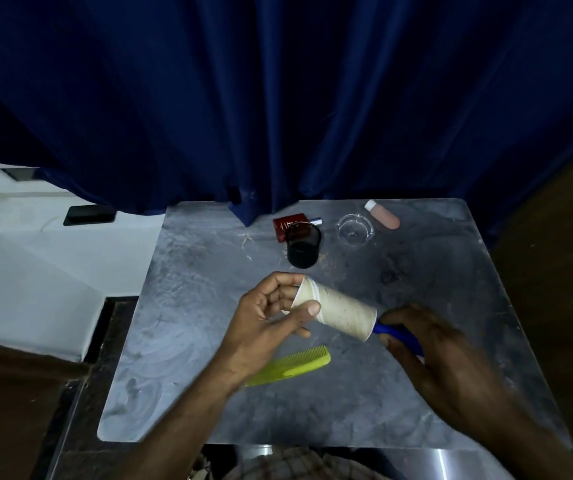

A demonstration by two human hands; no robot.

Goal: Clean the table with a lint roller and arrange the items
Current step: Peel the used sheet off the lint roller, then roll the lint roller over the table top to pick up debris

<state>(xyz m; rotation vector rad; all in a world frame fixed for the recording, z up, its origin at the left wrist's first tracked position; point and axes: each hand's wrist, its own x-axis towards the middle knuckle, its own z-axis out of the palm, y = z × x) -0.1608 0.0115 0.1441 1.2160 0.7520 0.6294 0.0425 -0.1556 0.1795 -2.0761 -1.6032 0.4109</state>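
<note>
I hold a lint roller [344, 310] above the middle of the grey marbled table [209, 271]. My right hand [427, 344] grips its blue handle. My left hand [271, 310] pinches the far end of the white roll, thumb on top. Under my left wrist a lime-green comb [299, 363] lies flat. Behind the roller stand a black mesh cup [303, 244], a red perfume bottle [287, 223] lying down, a clear glass ashtray [355, 230] and a pink tube with a white cap [384, 215]. Pale fibres litter the table near the cup.
A dark blue curtain [278, 98] hangs right behind the table's far edge. A white ledge with a black phone [89, 214] lies to the left. Brown surfaces flank both sides. The table's front edge is near my body.
</note>
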